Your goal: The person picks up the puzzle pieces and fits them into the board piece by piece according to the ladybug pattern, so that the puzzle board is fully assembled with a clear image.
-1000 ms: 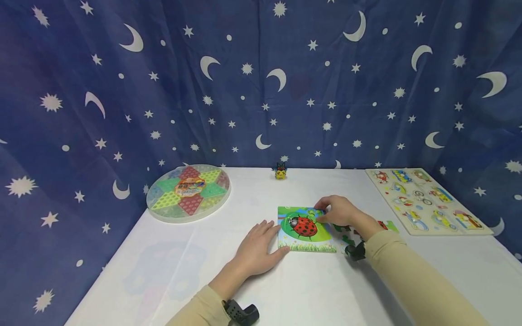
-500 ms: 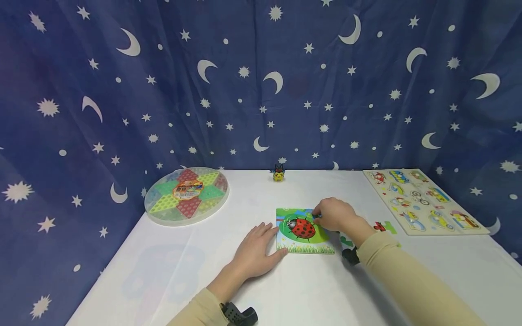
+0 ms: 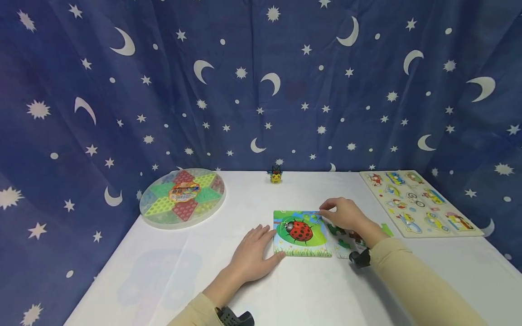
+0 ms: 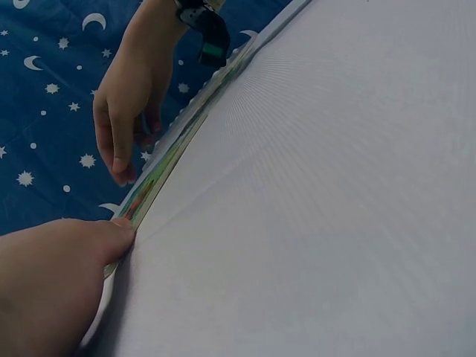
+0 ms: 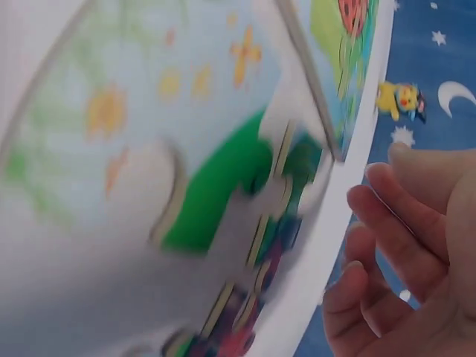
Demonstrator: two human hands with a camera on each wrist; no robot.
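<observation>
A square ladybug jigsaw puzzle [image 3: 299,232] lies flat on the white table in the head view. My left hand [image 3: 253,254] rests at its left side, fingers along the edge and thumb at the near left corner. In the left wrist view, the thumb [image 4: 115,236] touches the puzzle's edge. My right hand [image 3: 344,213] is at the puzzle's far right corner. Its fingers are loosely bent with nothing between them in the right wrist view. Below that hand lies a second puzzle board [image 5: 149,67] with loose green and dark pieces [image 5: 223,186] on it, partly hidden and blurred.
A round star-patterned board game [image 3: 183,198] lies at the back left. A small yellow figurine [image 3: 275,174] stands at the back middle. A beige picture board with vehicles [image 3: 420,203] lies at the right. Behind the table hangs a blue moon-and-star curtain [image 3: 228,90].
My right hand has moved slightly right, from over the ladybug puzzle to its far right corner, uncovering more of the picture. The left hand keeps its place. The head view has shifted slightly.
</observation>
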